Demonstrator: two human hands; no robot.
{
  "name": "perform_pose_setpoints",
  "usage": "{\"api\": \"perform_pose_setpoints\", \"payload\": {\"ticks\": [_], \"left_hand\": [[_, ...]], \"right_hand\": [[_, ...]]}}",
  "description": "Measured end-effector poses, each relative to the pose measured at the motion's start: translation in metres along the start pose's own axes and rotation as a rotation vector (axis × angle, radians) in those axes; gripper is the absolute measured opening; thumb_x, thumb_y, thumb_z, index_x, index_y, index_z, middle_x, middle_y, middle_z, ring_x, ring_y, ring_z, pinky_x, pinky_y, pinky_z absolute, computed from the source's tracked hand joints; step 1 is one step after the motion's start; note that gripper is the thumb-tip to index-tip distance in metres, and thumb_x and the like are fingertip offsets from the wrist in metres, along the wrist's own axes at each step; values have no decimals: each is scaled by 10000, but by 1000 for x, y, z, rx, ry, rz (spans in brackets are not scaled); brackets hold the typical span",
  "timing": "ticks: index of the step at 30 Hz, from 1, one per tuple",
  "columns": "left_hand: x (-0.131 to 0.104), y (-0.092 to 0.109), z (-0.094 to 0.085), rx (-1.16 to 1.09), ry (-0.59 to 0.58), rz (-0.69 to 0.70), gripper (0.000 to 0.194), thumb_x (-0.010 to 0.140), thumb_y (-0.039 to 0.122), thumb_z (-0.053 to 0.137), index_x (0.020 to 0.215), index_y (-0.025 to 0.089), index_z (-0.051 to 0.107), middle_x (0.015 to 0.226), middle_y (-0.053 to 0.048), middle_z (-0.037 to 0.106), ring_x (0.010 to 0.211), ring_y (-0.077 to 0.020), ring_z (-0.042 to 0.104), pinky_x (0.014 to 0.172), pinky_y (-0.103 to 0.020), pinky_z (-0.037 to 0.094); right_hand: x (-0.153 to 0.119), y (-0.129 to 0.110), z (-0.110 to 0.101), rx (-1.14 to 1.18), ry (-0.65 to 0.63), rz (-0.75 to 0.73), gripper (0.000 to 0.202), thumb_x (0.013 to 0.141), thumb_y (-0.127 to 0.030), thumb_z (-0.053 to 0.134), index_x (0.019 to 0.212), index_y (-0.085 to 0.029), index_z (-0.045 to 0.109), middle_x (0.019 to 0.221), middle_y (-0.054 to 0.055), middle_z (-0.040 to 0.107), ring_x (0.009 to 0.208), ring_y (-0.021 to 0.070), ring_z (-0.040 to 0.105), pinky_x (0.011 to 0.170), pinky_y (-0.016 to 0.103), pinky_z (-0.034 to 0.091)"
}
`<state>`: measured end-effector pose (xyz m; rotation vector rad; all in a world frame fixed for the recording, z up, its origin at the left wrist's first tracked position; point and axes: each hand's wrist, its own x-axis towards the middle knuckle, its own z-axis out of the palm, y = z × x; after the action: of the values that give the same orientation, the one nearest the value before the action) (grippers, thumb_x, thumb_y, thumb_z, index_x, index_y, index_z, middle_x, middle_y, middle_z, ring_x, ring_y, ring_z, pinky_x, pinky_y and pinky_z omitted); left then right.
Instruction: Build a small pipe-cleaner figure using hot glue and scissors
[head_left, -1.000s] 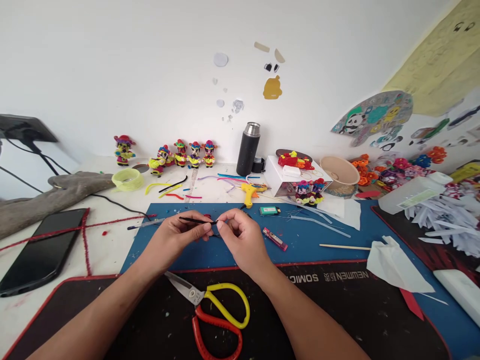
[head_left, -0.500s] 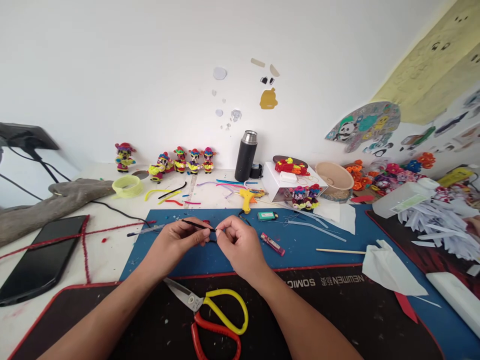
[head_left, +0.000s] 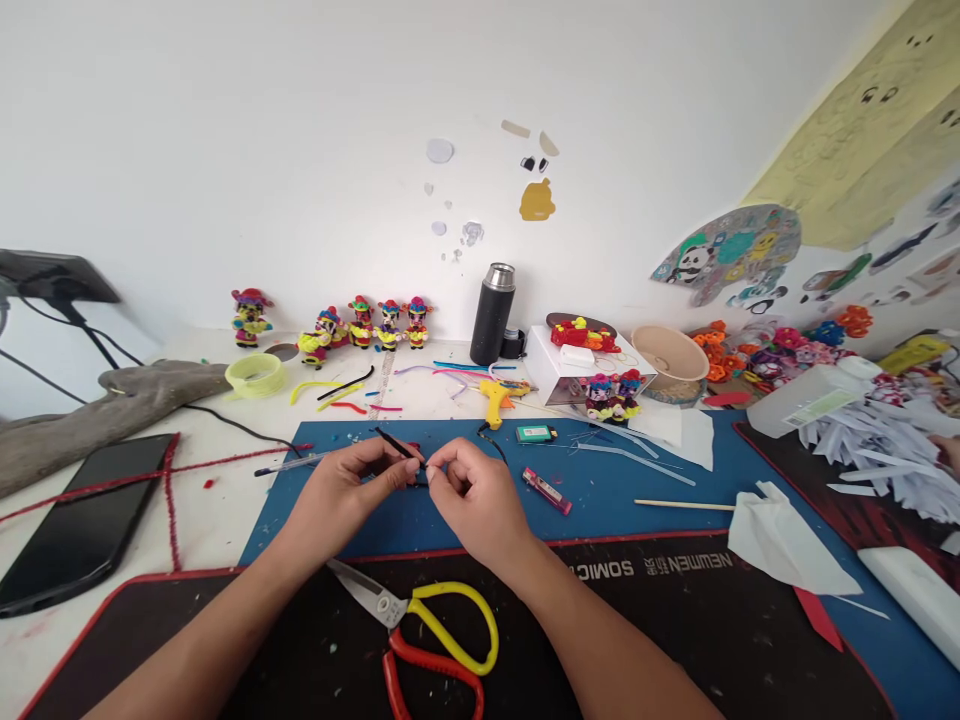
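Observation:
A thin black fuzzy strip [head_left: 393, 440] slants between my two hands above the blue mat [head_left: 600, 490]. My left hand [head_left: 352, 493] pinches it between thumb and fingers, and its upper end sticks out past the fingertips. The fingers of my right hand [head_left: 474, 493] are closed at the strip's lower end, close against the left fingertips. Scissors [head_left: 384, 606] with one yellow and one red handle lie on the dark mat just below the hands.
Behind the hands are a yellow glue gun [head_left: 493, 402], a black flask [head_left: 492, 318] and small colourful figures [head_left: 361, 322]. A phone [head_left: 79, 520] lies left. To the right are a lighter [head_left: 547, 491], a stick [head_left: 681, 504], tissue [head_left: 787, 545] and a plastic bottle [head_left: 814, 397].
The free end of the black strip has tilted upward and now slants more steeply. My right hand has shifted slightly left, toward the left fingertips.

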<state>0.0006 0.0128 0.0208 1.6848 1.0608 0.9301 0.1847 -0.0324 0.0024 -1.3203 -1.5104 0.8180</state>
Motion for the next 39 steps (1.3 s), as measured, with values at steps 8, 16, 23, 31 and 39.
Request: {"api": "perform_pose_setpoints", "payload": {"ticks": [8,16,23,31,39], "left_hand": [[4,2,8,-189,-14,-78,432,767,619,832,702,211,707,655,-35,736,646,-201,660,637,-303,542],[0,9,9,-229,-33,-100,385,766,589,840,789,217,744,673,-31,744,660,-205,673,643,-303,546],[-2,4,8,-225,-16,-111,327,781,521,853,815,212,753,671,-20,730,677,-197,667,657,-297,529],[0,-7,10,-368,42,-145,283,814,464,864,859,202,767,662,1,718,656,-158,633,636,-261,498],[0,-6,10,-355,55,-145,317,778,476,882,854,188,776,645,-5,705,633,-164,624,616,-272,492]], "right_hand": [[3,4,4,170,16,76,164,910,-373,636,850,-220,625,543,-91,402,484,121,354,492,258,272],[2,-3,1,218,33,77,183,895,-395,653,865,-217,627,556,-78,436,495,123,377,491,254,299],[2,-6,-2,259,8,91,184,905,-392,664,900,-209,651,572,-74,457,501,120,404,490,253,310],[3,-4,-4,404,-11,173,297,921,-505,681,913,-212,636,575,-88,429,440,88,338,435,246,262],[2,-2,-1,371,-41,175,268,924,-476,691,947,-211,658,587,-76,462,459,98,388,433,233,293]]}}
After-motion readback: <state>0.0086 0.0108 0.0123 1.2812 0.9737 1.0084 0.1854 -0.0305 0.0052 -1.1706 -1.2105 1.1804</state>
